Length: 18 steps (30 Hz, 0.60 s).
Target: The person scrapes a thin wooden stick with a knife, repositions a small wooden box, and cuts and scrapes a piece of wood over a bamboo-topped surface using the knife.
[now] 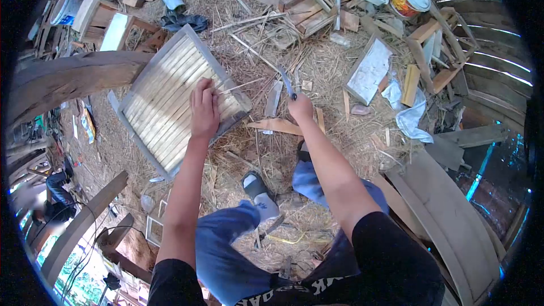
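A wooden-framed panel with pale slats [164, 102] lies tilted across the ground in front of me. My left hand [205, 110] rests over its right part, fingers curled, with a thin pale stick [245, 84] sticking out from them to the right past the frame. My right hand [301, 108] is closed around the dark handle of a knife [287, 82], its blade pointing up and left. The blade is close to the stick's outer end, and I cannot tell whether they touch. Most of the handle is hidden in my fist.
Straw and wood scraps cover the ground. A curved timber [73, 79] reaches the panel from the left. Broken wooden frames [309, 14], a bucket [411, 0], a white-faced board [369, 71] and a pale cloth [412, 116] lie beyond. Another person [56, 192] is at far left.
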Tool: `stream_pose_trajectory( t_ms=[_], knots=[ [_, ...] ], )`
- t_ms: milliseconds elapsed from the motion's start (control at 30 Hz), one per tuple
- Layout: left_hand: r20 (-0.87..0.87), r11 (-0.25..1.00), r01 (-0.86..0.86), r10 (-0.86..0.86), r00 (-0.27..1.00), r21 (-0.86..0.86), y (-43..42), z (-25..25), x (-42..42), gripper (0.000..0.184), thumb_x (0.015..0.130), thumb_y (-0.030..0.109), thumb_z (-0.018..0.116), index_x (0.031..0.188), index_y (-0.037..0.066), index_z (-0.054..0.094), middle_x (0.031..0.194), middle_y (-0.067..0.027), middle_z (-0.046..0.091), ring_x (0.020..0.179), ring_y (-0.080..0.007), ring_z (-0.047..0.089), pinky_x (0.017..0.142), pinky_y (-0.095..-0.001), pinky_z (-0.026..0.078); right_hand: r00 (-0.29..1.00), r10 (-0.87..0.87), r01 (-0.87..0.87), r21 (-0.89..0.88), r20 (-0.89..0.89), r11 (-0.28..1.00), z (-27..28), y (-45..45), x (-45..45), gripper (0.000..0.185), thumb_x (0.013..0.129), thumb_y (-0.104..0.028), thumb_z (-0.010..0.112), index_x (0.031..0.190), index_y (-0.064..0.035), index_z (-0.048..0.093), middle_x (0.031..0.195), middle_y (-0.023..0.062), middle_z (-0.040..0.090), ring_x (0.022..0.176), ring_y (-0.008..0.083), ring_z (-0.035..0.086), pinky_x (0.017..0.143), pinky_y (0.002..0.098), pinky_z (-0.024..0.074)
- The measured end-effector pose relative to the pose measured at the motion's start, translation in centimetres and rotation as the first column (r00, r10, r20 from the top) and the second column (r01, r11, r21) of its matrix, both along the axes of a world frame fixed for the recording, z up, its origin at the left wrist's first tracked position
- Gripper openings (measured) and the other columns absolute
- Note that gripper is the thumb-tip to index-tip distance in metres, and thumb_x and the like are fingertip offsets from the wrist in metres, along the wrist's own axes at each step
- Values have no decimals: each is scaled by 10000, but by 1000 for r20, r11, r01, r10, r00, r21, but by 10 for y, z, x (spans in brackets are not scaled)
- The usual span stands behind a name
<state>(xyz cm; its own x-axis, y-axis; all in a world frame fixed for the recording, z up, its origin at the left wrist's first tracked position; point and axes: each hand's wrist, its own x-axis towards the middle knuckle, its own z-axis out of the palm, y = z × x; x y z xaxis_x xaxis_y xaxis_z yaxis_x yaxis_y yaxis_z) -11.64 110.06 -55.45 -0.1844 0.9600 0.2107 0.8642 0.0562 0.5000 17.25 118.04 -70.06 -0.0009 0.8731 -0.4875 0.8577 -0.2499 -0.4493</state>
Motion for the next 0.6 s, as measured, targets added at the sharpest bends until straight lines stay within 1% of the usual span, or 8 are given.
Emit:
stream_pose_trajectory(
  t_ms=[133,200,233,333,367,400,467,600],
  knots=[
    [41,999,-14,15,999,-39,1,-7,-2,100,995,50,554,1087,12,556,1359,-185,558,1343,-392,490,1118,-500,356,997,74,-75,-44,-20,996,-46,40,-27,301,869,-319,731,967,-35,745,971,233,729,930,440,698,806,533,559],
    [25,1000,-24,24,999,1,5,-9,-1,84,1006,63,551,1072,13,566,1368,-178,556,1344,-389,490,1118,-500,354,989,123,-131,110,83,985,-79,53,-39,232,878,-269,731,998,-71,748,1056,199,705,977,408,690,832,513,567],
    [0,1000,-21,21,1000,-3,6,-6,1,81,1007,63,551,1067,12,569,1365,-179,557,1336,-389,495,1117,-493,357,981,158,-169,97,111,981,-92,58,-43,215,884,-254,727,1038,-104,741,1116,167,663,1035,379,674,856,498,569],
    [-32,1000,-12,12,999,-7,1,-6,3,86,1003,64,555,1066,6,569,1353,-178,561,1313,-384,511,1109,-468,371,966,223,-247,204,134,947,-123,51,-46,221,874,-152,701,1089,-134,749,1100,156,685,1024,383,689,863,510,566],
    [-19,1000,-5,5,1000,-1,0,-5,3,86,1000,60,554,1065,6,570,1347,-179,562,1310,-381,513,1105,-463,375,972,201,-222,200,122,954,-128,50,-49,264,880,-145,690,1142,-132,722,1138,160,660,1016,391,683,864,515,562],
    [-6,1000,4,-4,1000,10,-1,-3,3,85,997,55,552,1064,5,570,1341,-179,563,1307,-378,514,1101,-458,379,973,199,-221,227,116,949,-132,48,-51,264,880,-145,690,1142,-132,722,1138,160,660,1016,391,683,864,515,562],
    [-30,996,27,-24,999,87,-2,-3,-1,78,989,51,552,1051,6,568,1320,-179,563,1282,-383,522,1084,-464,389,991,84,-105,210,106,972,-135,51,-60,273,893,-243,729,1133,-120,691,1117,149,650,1069,383,666,848,521,559],
    [-54,990,60,-53,997,126,-10,-14,0,100,993,83,533,1054,5,550,1293,-175,551,1224,-378,519,1060,-472,398,979,110,-151,249,170,957,-142,61,-48,323,873,-261,748,1167,-141,690,1146,136,668,1048,380,681,860,522,557]
  ],
)
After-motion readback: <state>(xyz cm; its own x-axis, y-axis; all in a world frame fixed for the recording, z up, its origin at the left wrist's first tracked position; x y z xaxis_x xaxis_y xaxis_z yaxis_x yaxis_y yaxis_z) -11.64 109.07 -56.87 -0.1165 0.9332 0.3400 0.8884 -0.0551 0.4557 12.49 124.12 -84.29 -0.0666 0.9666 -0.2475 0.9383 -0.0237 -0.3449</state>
